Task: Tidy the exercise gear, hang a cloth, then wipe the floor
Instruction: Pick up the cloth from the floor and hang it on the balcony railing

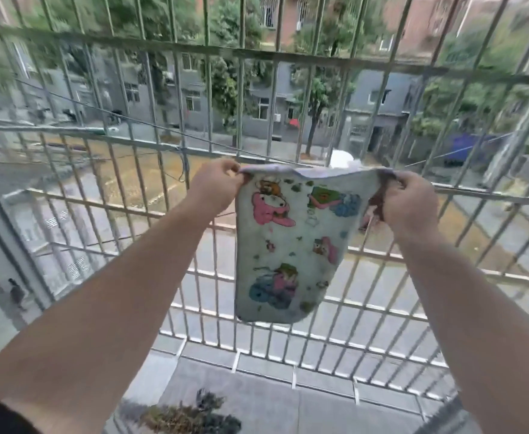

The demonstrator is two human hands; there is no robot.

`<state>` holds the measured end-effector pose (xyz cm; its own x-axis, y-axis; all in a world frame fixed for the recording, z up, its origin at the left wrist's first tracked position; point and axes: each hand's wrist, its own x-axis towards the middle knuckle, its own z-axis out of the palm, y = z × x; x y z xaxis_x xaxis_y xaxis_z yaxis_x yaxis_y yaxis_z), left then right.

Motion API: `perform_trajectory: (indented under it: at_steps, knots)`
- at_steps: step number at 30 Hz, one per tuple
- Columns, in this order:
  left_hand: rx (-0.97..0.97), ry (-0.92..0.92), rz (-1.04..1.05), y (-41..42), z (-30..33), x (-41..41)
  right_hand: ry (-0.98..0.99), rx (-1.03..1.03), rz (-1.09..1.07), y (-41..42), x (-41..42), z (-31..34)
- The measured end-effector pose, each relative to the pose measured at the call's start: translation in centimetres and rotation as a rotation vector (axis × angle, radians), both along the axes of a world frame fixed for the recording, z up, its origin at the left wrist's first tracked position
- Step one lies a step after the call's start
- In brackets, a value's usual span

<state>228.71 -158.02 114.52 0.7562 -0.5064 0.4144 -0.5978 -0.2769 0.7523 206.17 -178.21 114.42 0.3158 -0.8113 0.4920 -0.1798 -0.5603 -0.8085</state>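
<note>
Grip: my left hand (218,186) and right hand (408,203) each pinch a top corner of the cloth (291,245).
Next: lift toward twelve o'clock, drape evenly over the line (150,125).

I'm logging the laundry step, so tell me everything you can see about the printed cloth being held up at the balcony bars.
The cloth is a small, pale, soft-looking towel printed with cartoon figures in pink, blue and green. It hangs lengthwise, its top edge stretched roughly level and its rounded bottom corners free. The left hand pinches its upper left corner and the right hand grips its upper right corner, bunching it. It is held up in front of the metal balcony bars, near a thin line; whether it touches either is unclear.
</note>
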Motion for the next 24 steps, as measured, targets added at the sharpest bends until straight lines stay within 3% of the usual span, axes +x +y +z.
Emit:
perform_trajectory:
  at_steps: [3,7,17,24]
  knots:
    - [-0.2,0.242,-0.12,-2.8,1.3,2.5,-0.183,0.208,0.099,-1.8,3.4,1.3]
    - [-0.383,0.459,-0.347,-5.7,3.7,5.9,-0.296,0.196,0.071,-3.5,7.5,3.7]
    - [-0.525,0.521,-0.476,-14.4,8.5,14.0,-0.474,0.187,-0.053,-8.5,15.8,8.3]
    - [-0.439,0.39,-0.374,-20.1,8.7,18.2,-0.296,0.138,-0.143,-15.3,20.4,9.5]
